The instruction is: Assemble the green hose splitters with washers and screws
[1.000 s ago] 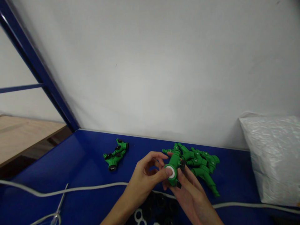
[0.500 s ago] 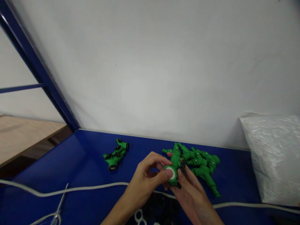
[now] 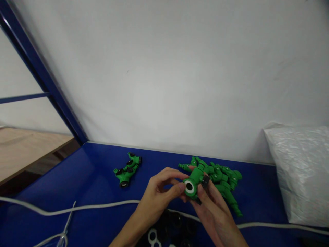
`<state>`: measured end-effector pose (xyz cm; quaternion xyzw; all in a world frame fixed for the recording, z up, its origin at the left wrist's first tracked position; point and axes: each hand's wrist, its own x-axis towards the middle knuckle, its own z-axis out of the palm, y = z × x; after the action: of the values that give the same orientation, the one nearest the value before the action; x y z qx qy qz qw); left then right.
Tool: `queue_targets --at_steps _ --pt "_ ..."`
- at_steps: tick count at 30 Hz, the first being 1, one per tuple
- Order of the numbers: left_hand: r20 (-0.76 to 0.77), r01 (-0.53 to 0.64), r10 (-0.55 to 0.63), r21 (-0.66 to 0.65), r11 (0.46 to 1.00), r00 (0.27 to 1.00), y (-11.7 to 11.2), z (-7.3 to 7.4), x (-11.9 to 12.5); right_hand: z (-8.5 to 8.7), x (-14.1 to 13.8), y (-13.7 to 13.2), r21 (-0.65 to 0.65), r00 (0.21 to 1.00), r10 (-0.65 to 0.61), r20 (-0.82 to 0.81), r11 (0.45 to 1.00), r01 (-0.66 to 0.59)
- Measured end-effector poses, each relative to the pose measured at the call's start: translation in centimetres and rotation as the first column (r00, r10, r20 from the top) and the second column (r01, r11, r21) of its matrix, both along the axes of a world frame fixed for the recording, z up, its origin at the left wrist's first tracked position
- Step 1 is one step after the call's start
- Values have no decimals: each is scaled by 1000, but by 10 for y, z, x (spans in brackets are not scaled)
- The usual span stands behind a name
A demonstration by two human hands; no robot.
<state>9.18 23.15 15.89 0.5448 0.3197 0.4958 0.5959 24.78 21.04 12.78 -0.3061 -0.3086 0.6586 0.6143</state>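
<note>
Both my hands hold a green plastic hose splitter (image 3: 196,175) above the blue table. A white ring washer (image 3: 189,186) sits in its round end, which faces me, with a dark hole at its centre. My left hand (image 3: 160,192) pinches that end from the left, thumb tip at the washer's edge. My right hand (image 3: 214,209) grips the splitter from the right and below, beside a black valve knob (image 3: 205,181). Behind it lies a pile of similar green splitters (image 3: 227,192), partly hidden by the hands.
Two green splitters with black parts (image 3: 124,179) lie to the left. A white cable (image 3: 102,206) crosses the table (image 3: 97,161). Below my hands are black rings (image 3: 176,219) and white washers (image 3: 152,235). A screwdriver-like tool (image 3: 67,223) lies front left, a silvery bag (image 3: 303,175) at right.
My left thumb has slid left off the middle of the washer, so its dark hole shows. The splitter has tilted and shifted slightly to the right in my hands.
</note>
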Motion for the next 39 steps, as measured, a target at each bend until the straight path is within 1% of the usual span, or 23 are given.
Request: queue_targets --at_steps 5,9,12,16,20,24,29,31,34,37,39 --pt "-78 -51 49 -21 998 996 -1 -2 2 6 0 -3 -28 1000 -18 25 999 18" --pt "-87 -65 61 -42 997 994 -3 -5 3 4 2 -5 -10 999 7 50 1000 -6" --pt "-91 -81 78 -29 996 993 -4 -4 3 3 1 -4 -13 998 39 41 999 -38" --pt "-76 -63 60 -33 997 995 -5 -2 4 7 -2 -3 -9 998 54 -24 999 -54" --pt "-42 -44 42 -49 998 998 -6 -3 5 10 -4 -3 5 996 81 -24 997 -81" --pt "19 -21 23 -82 996 1000 -7 -4 5 5 -3 -4 3 995 97 -21 995 -97" --pt "15 -13 14 -97 995 1000 -6 -4 6 -1 -3 -2 19 993 118 -29 993 -117" --pt "5 -18 19 -107 994 1000 -5 -4 6 1 -4 -3 0 991 124 -47 992 -124" --pt "21 11 -8 -129 992 1000 -5 -3 5 7 -6 -4 -32 991 118 -58 992 -120" --pt "46 45 -38 -152 987 998 -6 -1 4 9 -6 -4 -17 992 117 -52 993 -118" --pt "43 42 -36 -154 987 998 -6 1 4 9 -6 -5 -18 991 120 -52 992 -121"
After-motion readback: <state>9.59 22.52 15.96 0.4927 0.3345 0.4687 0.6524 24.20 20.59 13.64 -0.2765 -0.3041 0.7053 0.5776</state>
